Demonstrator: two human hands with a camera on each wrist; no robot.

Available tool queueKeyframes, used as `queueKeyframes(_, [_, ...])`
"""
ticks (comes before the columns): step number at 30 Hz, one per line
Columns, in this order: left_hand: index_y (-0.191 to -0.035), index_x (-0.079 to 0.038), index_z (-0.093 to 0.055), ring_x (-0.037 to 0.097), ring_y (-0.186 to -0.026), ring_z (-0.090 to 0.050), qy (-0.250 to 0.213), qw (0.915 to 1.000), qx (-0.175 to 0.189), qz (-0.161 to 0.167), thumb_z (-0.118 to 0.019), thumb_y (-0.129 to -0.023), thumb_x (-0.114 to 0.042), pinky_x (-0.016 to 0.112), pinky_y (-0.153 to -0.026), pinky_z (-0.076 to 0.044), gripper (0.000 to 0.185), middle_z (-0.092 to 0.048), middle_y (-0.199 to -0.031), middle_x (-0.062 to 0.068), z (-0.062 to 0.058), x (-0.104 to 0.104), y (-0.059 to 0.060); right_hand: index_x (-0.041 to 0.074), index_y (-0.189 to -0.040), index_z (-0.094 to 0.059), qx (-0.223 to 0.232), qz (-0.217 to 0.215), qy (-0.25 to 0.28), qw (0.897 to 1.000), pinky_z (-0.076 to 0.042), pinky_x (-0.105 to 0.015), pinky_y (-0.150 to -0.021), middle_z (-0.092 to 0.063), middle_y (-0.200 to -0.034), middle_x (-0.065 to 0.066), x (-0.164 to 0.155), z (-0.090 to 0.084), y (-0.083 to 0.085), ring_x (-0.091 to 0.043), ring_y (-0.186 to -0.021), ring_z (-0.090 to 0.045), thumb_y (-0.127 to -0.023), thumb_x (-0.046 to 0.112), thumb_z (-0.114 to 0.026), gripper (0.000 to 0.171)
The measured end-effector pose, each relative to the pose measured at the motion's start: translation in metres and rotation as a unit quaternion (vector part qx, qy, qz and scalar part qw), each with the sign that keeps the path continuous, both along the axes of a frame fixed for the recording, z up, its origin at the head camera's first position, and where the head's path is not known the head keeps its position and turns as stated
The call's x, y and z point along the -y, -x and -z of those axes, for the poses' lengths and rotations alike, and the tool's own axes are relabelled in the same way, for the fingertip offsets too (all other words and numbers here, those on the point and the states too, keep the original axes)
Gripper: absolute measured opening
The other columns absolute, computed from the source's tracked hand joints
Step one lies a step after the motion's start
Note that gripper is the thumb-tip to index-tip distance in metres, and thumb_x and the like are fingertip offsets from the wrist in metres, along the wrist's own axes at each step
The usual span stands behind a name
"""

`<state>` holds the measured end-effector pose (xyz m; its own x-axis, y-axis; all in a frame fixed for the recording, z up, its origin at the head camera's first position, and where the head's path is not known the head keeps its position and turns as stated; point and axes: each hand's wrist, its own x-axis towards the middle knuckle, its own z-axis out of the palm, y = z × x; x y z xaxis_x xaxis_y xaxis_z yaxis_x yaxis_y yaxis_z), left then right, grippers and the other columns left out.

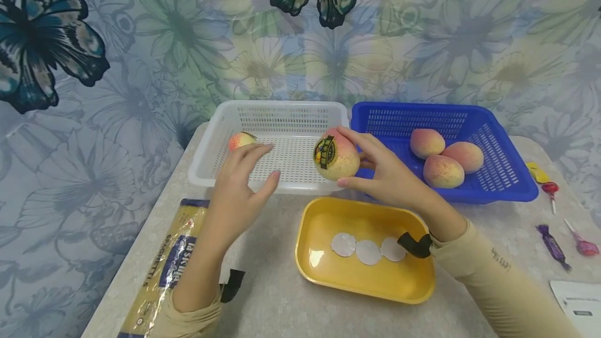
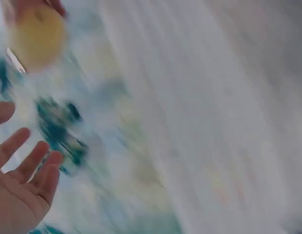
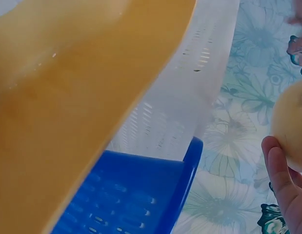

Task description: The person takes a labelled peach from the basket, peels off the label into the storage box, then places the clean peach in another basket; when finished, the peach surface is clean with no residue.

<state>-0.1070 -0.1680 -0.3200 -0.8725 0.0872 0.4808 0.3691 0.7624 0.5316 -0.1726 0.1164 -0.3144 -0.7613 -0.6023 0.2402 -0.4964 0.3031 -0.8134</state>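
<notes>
Head view showed our right hand [image 1: 389, 179] at centre frame, fingers curled round a stickered peach [image 1: 336, 156]; our left hand [image 1: 237, 192] hovered spread, empty; one peach [image 1: 241, 140] lay in the white basket [image 1: 206, 163], three peaches [image 1: 443, 156] waited in the blue basket [image 1: 512, 186]; three peeled stickers [image 1: 368, 248] sat in the yellow tray [image 1: 319, 218].

Beige long sleeves on both arms, small dark lettering along the right sleeve [image 1: 501, 260], black straps at each wrist, probably for the wrist cameras; bare hands, no rings visible.
</notes>
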Motion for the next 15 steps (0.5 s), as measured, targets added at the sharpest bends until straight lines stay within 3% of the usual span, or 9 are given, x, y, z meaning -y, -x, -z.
queueKeyframes(2, [-0.132,-0.013,-0.062,0.028,-0.123,-0.053,-0.005,0.9982,-0.050,0.032,-0.068,-0.092,-0.025,0.047,-0.106,-0.042,0.042,-0.058,-0.131,0.010,-0.008,-0.022,-0.003,0.031,-0.157,-0.027,-0.008,0.001,0.002,1.000,-0.054,-0.031,-0.098,-0.039,-0.151,-0.001,0.000,0.001,-0.001,-0.018,-0.120,-0.058,-0.086,0.016,-0.078,0.088])
queueKeyframes(5, [-0.130,-0.014,-0.064,0.025,-0.119,-0.054,0.000,0.9937,-0.086,0.072,-0.066,-0.094,-0.025,0.042,-0.104,-0.045,0.037,-0.059,-0.126,0.008,-0.016,-0.047,-0.004,0.028,-0.157,-0.027,-0.021,0.000,0.003,1.000,-0.054,-0.032,-0.097,-0.040,-0.151,-0.001,0.000,0.002,-0.004,-0.018,-0.120,-0.056,-0.087,0.015,-0.077,0.088])
queueKeyframes(9, [-0.130,-0.017,-0.065,0.023,-0.117,-0.053,0.016,0.9918,-0.084,0.095,-0.062,-0.097,-0.027,0.041,-0.101,-0.048,0.034,-0.057,-0.126,0.007,-0.019,-0.066,-0.001,0.029,-0.158,-0.026,-0.029,-0.001,-0.001,1.000,-0.054,-0.032,-0.097,-0.040,-0.151,0.001,0.000,0.004,-0.006,-0.016,-0.120,-0.054,-0.088,0.017,-0.076,0.087])
queueKeyframes(15, [-0.127,-0.017,-0.066,0.023,-0.112,-0.054,0.023,0.9943,-0.064,0.082,-0.060,-0.099,-0.028,0.037,-0.093,-0.051,0.031,-0.059,-0.121,0.006,-0.014,-0.077,0.003,0.028,-0.157,-0.027,-0.045,0.000,-0.002,0.999,-0.053,-0.035,-0.099,-0.044,-0.146,0.000,0.001,0.007,-0.007,-0.015,-0.126,-0.050,-0.088,0.017,-0.076,0.086])
